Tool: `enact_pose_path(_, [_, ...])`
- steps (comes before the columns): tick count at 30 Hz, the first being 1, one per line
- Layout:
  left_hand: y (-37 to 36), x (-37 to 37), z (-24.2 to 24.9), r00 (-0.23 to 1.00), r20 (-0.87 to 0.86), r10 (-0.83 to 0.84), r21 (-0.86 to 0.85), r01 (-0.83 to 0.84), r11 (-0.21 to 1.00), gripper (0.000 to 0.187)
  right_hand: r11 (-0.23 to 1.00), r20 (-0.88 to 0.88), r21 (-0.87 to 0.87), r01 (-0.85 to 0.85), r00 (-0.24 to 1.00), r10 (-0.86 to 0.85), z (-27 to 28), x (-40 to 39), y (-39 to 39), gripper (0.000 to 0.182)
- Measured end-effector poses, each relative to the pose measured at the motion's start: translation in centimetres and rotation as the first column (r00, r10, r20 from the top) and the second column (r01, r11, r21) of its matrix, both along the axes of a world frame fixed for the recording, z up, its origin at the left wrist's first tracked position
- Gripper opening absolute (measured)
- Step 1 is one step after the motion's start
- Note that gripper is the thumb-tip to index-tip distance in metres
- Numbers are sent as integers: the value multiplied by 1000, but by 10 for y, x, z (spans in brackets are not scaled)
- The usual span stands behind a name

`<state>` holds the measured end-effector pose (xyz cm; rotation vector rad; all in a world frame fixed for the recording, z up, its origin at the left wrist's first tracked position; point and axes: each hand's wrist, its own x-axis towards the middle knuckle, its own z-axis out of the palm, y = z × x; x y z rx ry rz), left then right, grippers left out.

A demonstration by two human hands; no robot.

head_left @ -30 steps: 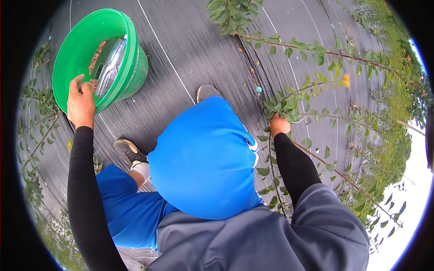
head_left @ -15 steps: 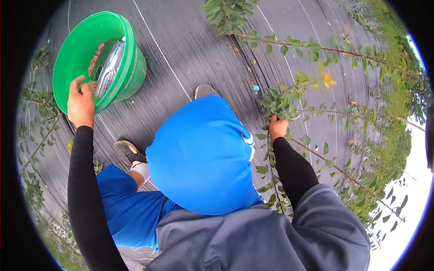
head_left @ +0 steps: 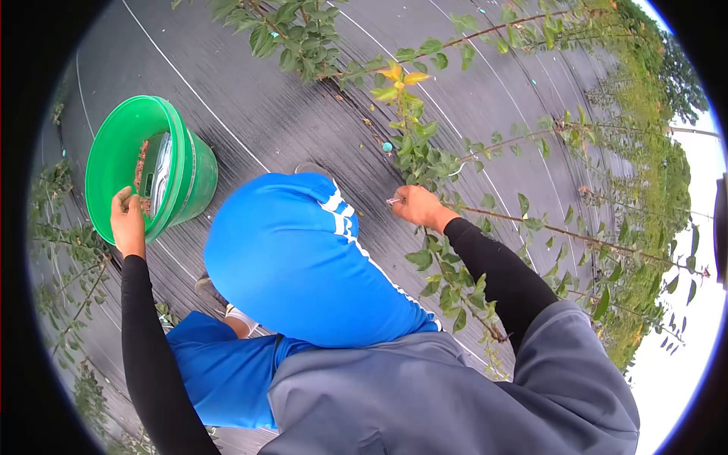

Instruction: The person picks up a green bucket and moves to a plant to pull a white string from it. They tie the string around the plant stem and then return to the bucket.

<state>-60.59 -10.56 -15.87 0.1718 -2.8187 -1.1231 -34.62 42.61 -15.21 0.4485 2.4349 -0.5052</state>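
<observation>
At the left, a green bucket (head_left: 199, 178) leans with its mouth toward me. My left hand (head_left: 128, 221) is closed over its near rim, fingertips inside. In the bucket lie a clear, shiny plastic item (head_left: 161, 171) and small reddish-brown pieces (head_left: 141, 167). My right hand (head_left: 418, 206) is closed in a pinch beside a leafy plant (head_left: 417, 163). A small pale, pinkish strip (head_left: 392, 202) sticks out of its fingertips; its kind is too small to make out. A thin white tie or string (head_left: 457, 170) shows on a stem just beyond that hand.
Black ground fabric (head_left: 250, 98) with white lines runs under my feet. Leafy branches (head_left: 584, 235) reach across on the right, and another plant (head_left: 292, 34) stands ahead. More foliage (head_left: 64, 235) grows at the left. A small turquoise disc (head_left: 387, 147) lies near the plant.
My right hand has drawn back from the plant's base and now shows a small pale strip in its fingertips. The left hand stays at the bucket's rim. The view has shifted.
</observation>
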Motion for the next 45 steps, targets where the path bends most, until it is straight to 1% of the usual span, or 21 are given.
enact_pose_path(1, [-6,-5,-4,1000,-14,-19,168,21,986,32,1000,-11,1,15,1000,-15,18,-10,0,25])
enact_pose_path(2, [-6,-6,5,1000,25,9,292,-16,956,34,920,74,-351,173,985,-157,38,-24,2,19])
enact_pose_path(3, [-1,-8,17,1000,14,1,294,-5,956,34,697,200,-642,318,948,-249,62,-38,2,14])
enact_pose_path(5, [19,-8,52,999,-33,20,455,-2,890,37,517,188,-818,253,966,-176,132,-70,-8,14])
enact_pose_path(7, [67,11,117,996,-80,-37,583,76,809,38,528,-56,-849,-9,996,-74,202,-93,-33,17])
enact_pose_path(9, [113,40,175,986,-109,-123,735,163,658,38,677,-597,-531,-510,792,128,251,-110,-70,17])
enact_pose_path(10, [137,59,204,978,-105,-178,816,187,547,39,742,-667,-338,-579,704,245,279,-115,-93,18])
enact_pose_path(11, [153,77,227,956,-5,-295,944,102,315,43,773,-705,-130,-620,606,368,300,-116,-116,19])
enact_pose_path(13, [168,107,251,787,25,-617,981,-137,-136,47,688,-791,256,-679,262,553,312,-118,-153,16])
enact_pose_path(14, [172,120,252,753,-40,-657,943,-189,-273,45,683,-794,263,-682,249,554,317,-121,-164,16])
enact_pose_path(15, [175,131,250,720,-110,-686,883,-246,-400,44,571,-745,319,-757,172,644,322,-122,-173,15])
enact_pose_path(16, [179,142,251,723,-116,-681,884,-238,-402,44,448,-687,366,-816,87,721,326,-122,-177,14])
enact_pose_path(24, [207,170,247,820,143,-555,749,-456,-480,34,300,-892,254,-920,-103,440,321,-100,-165,11])
enact_pose_path(26, [218,171,246,828,154,-539,754,-451,-478,32,372,-732,277,-886,57,679,332,-95,-167,11])
enact_pose_path(29, [229,169,236,812,152,-564,762,-460,-456,32,382,-568,249,-890,186,802,322,-97,-166,17])
enact_pose_path(33, [240,169,224,799,222,-559,768,-496,-404,27,364,-575,319,-875,127,808,314,-96,-151,20])
enact_pose_path(36, [243,165,221,779,327,-535,774,-546,-321,23,488,-675,305,-818,176,717,313,-93,-134,17])
enact_pose_path(39, [236,160,204,735,135,-665,698,-547,-463,20,679,-815,192,-709,270,513,302,-89,-96,15])
enact_pose_path(40, [234,158,211,740,200,-642,716,-558,-420,21,727,-796,178,-663,337,502,297,-90,-78,15])
enact_pose_path(42, [223,150,218,765,191,-615,739,-524,-422,20,789,-562,292,-540,570,599,262,-92,-25,16])
enact_pose_path(45, [198,133,219,840,141,-524,808,-404,-429,21,564,96,526,-637,703,704,169,-74,63,22])
